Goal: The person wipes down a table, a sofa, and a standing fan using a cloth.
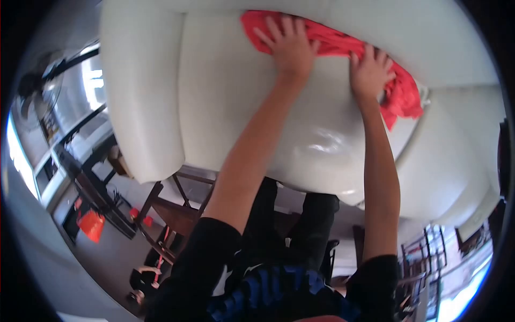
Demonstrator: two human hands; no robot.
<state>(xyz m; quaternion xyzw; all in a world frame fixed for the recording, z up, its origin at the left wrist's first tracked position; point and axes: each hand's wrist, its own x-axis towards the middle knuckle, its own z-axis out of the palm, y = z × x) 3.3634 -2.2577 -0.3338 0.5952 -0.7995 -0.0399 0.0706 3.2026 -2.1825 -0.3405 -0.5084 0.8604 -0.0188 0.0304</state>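
Observation:
A crumpled red cloth (335,44) lies along the back of the seat of a pale leather sofa (230,107), near the crease with the backrest. My left hand (292,48) rests on the cloth's left part with its fingers spread. Over the right part, my right hand (371,74) presses down, fingers apart, with some of the cloth beside and beyond it. Neither hand grasps the cloth.
The sofa's armrest (140,96) stands at the left. Below it are a wooden chair (171,217), an orange-red bag (91,224) and another person (144,280) at the lower left. A fan (33,99) stands at the far left.

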